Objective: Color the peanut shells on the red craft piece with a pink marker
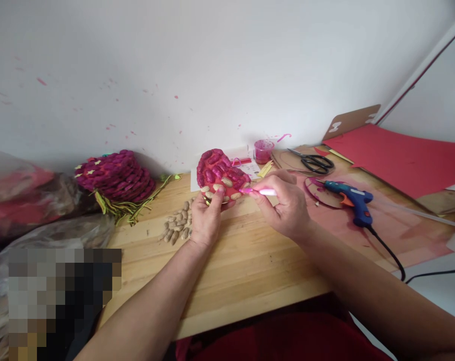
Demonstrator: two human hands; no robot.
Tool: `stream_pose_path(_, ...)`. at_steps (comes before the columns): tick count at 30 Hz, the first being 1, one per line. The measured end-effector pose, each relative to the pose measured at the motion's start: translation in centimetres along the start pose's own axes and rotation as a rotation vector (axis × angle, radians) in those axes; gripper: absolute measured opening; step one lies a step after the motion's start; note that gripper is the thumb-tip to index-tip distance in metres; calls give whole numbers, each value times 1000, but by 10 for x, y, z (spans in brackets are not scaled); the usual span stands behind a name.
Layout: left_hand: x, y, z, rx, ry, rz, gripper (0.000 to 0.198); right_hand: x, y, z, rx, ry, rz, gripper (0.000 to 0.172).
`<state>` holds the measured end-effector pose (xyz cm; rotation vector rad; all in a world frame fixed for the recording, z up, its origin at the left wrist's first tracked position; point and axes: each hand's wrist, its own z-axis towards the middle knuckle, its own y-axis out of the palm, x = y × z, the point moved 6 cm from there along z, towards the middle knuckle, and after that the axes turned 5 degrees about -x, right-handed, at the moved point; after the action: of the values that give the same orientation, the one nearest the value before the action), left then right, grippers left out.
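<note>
My left hand (208, 215) grips the near edge of a red disc covered with peanuts (222, 173), holding it tilted above the table. Most of the peanuts on it are glossy magenta; several along the near side are bare tan. In my right hand (283, 203) is a thin paintbrush (267, 192) with a white handle, pinched between the fingers. Its magenta tip touches or nearly touches the disc's right edge. Loose unpainted peanuts (178, 223) lie on the table just left of my left hand. Behind the disc stands a small clear cup of magenta paint (263, 150).
On the left sits a stack of magenta peanut discs (117, 175) with green strings, beside plastic bags (43, 200). To the right are black-handled scissors (315, 163), a blue glue gun (353, 198) with its cord, and red sheets (408, 155). A paint-spattered wall (175, 75) rises behind.
</note>
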<state>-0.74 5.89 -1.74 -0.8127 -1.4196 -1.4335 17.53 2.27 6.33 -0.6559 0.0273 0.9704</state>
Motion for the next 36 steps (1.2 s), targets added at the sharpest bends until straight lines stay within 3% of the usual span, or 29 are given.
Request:
stream_pose_path(8,-1,0,1,-13,-13,-18,48,1,1,0,9,21,30,6)
stream_pose_path(22,-1,-1,0,66,-100,-104,54,4,-7,2,78,31,38,5)
stream_pose_path(36,-2,2,0,17,-94,-103,55,5,-5,3,49,32,64,6)
